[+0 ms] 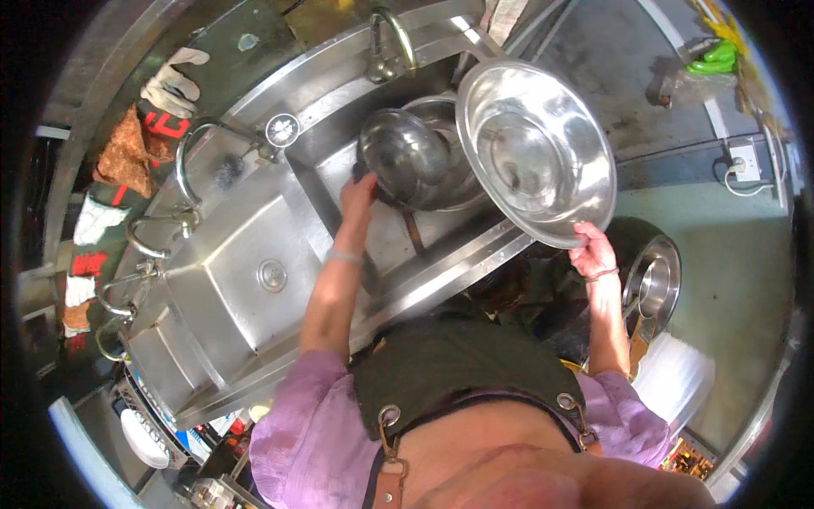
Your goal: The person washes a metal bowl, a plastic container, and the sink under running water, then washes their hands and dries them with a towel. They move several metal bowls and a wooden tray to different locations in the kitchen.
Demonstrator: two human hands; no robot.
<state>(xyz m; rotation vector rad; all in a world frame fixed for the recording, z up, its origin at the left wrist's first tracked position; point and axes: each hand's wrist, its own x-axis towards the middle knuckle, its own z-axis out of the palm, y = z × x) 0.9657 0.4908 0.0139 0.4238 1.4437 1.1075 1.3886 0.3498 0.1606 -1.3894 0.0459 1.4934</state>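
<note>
My right hand (593,250) grips the rim of a large, wide stainless steel basin (559,127), with the thumb on its inside. The basin is tilted towards me above the right end of the metal sink (388,238). My left hand (360,193) holds the near left edge of a smaller rounded metal bowl (407,143); its fingers are partly hidden behind it. This bowl leans over another round metal vessel (439,109) in the same sink compartment. The large basin covers part of that vessel.
Another sink compartment with a drain (273,275) lies to the left. Curved taps (394,44) line the back edge. Gloves (172,86) and a brown cloth (127,153) hang behind. More metal bowls (655,280) stand at the right, below a wall socket (744,163).
</note>
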